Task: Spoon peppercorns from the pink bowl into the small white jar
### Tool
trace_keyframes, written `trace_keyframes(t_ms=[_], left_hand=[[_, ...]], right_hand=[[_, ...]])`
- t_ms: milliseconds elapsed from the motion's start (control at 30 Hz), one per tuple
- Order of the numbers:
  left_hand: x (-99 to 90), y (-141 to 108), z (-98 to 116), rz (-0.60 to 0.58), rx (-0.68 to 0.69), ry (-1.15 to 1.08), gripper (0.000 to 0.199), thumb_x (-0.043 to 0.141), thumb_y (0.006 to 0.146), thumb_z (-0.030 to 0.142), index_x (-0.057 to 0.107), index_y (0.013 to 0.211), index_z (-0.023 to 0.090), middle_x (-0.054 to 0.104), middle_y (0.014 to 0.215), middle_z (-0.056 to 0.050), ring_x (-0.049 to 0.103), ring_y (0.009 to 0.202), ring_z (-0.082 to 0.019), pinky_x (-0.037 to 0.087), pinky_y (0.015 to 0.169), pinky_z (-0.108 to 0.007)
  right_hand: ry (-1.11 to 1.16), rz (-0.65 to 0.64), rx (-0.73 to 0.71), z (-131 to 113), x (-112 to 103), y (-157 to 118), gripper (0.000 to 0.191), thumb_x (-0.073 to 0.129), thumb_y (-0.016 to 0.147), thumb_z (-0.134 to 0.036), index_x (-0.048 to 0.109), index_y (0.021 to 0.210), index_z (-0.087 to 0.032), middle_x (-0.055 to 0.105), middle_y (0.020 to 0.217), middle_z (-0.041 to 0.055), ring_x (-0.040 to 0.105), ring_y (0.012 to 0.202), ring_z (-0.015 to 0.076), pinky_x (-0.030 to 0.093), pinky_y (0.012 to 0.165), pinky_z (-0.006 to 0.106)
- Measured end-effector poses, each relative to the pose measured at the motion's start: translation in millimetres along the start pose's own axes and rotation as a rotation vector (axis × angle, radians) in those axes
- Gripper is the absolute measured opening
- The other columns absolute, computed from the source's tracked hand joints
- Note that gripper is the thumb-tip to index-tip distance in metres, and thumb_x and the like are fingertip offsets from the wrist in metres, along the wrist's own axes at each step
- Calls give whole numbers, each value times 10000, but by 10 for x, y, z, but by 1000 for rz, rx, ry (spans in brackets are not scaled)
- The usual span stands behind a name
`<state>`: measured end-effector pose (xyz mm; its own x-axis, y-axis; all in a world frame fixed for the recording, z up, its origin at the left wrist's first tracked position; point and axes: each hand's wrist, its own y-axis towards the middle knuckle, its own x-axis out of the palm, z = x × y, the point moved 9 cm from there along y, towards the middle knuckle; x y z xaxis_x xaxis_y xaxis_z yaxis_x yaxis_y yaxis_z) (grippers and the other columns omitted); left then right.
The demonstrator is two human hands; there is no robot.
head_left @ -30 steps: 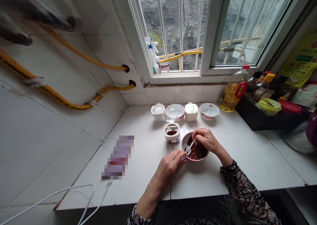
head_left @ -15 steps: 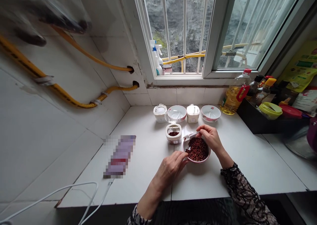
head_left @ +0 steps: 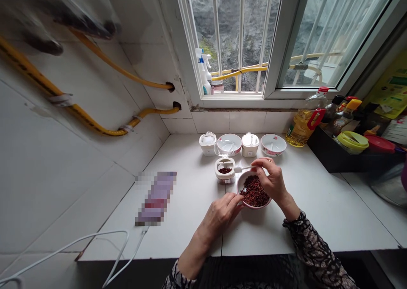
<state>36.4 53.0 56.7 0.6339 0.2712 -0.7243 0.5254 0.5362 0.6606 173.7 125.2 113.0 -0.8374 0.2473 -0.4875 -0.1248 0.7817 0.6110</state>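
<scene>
A white bowl with a pink rim holds dark red dried grains that look like Sichuan peppercorns. My left hand grips its left edge, thumb and fingers closed on the rim. Above the bowl's far side, my right hand pinches the handle of a small white spoon. The spoon points left, its head at the right side of the opening of a small seasoning jar. That jar's lid is raised, and similar dark red grains show inside. What lies in the spoon is too small to tell.
Behind stand two lidded white jars, left and right, and two floral bowls, left and right. An oil bottle stands beside a black rack of bottles. A blurred-out purple item and white cable lie left.
My right hand has brought the spoon up and left from over the bowl to the open jar's edge. My left hand still holds the bowl. The camera view has shifted slightly.
</scene>
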Motion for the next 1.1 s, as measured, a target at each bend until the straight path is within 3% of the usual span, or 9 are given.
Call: trace_keyframes(t_ms=[100, 233, 333, 567, 800, 867, 933, 1033, 1100], left_hand=[[-1, 3, -2, -6, -4, -5, 184, 395, 1039, 249, 533, 1111, 152, 663, 900, -67, 670, 763, -166, 550, 607, -244], [5, 3, -3, -22, -11, -22, 170, 410, 1035, 241, 535, 1112, 156, 663, 896, -63, 673, 766, -163, 553, 618, -243], [2, -1, -4, -18, -9, -18, 164, 418, 1034, 240, 531, 1117, 156, 667, 900, -64, 679, 773, -163, 555, 619, -242], [19, -14, -20, -20, -12, -20, 161, 433, 1029, 236, 524, 1139, 162, 677, 920, -68, 686, 779, -162, 570, 641, -250], [33, -31, -33, -23, -23, -38, 153, 435, 1027, 232, 528, 1128, 163, 676, 929, -74, 687, 797, -166, 572, 646, -250], [27, -27, -27, -22, -21, -39, 152, 437, 1026, 231, 530, 1126, 163, 676, 926, -73, 687, 795, -165, 572, 646, -251], [23, -18, -18, -26, -18, -37, 153, 434, 1028, 233, 529, 1123, 161, 675, 922, -72, 684, 792, -167, 571, 640, -253], [12, -4, -9, -25, -15, -28, 154, 428, 1031, 239, 527, 1118, 159, 671, 904, -66, 680, 771, -165, 566, 629, -252], [10, -2, -9, -23, -13, -26, 157, 426, 1032, 240, 529, 1121, 162, 669, 901, -63, 681, 769, -162, 566, 635, -248]], right_hand=[[-68, -51, 9, 113, -21, -25, 184, 465, 848, -151, 624, 787, -223, 702, 716, 33, 631, 768, 215, 449, 888, 387], [-191, -241, -33, 180, 215, -97, 203, 453, 820, -114, 608, 728, -206, 685, 664, 6, 584, 604, 162, 370, 986, 440], [-192, -326, -14, 217, 351, -137, 225, 441, 809, -95, 616, 723, -206, 684, 664, -4, 567, 584, 146, 356, 1006, 433], [-11, -263, 160, 336, 250, -96, 236, 444, 758, -101, 622, 661, -221, 679, 601, -9, 616, 670, 174, 437, 905, 354], [220, -191, 446, 576, 168, -138, 204, 442, 743, -149, 635, 696, -199, 634, 522, -21, 597, 518, 147, 469, 580, 250], [184, -190, 422, 566, 164, -132, 208, 439, 748, -150, 634, 696, -202, 631, 520, -20, 598, 529, 151, 481, 618, 263], [88, -202, 317, 482, 176, -109, 214, 441, 753, -140, 628, 679, -212, 647, 551, -14, 607, 582, 160, 494, 755, 309], [-50, -270, 155, 329, 260, -107, 223, 451, 758, -117, 619, 656, -223, 693, 643, -7, 608, 658, 167, 410, 978, 392], [-61, -303, 124, 287, 301, -117, 230, 450, 762, -108, 620, 661, -228, 710, 685, -8, 605, 667, 164, 388, 1007, 398]])
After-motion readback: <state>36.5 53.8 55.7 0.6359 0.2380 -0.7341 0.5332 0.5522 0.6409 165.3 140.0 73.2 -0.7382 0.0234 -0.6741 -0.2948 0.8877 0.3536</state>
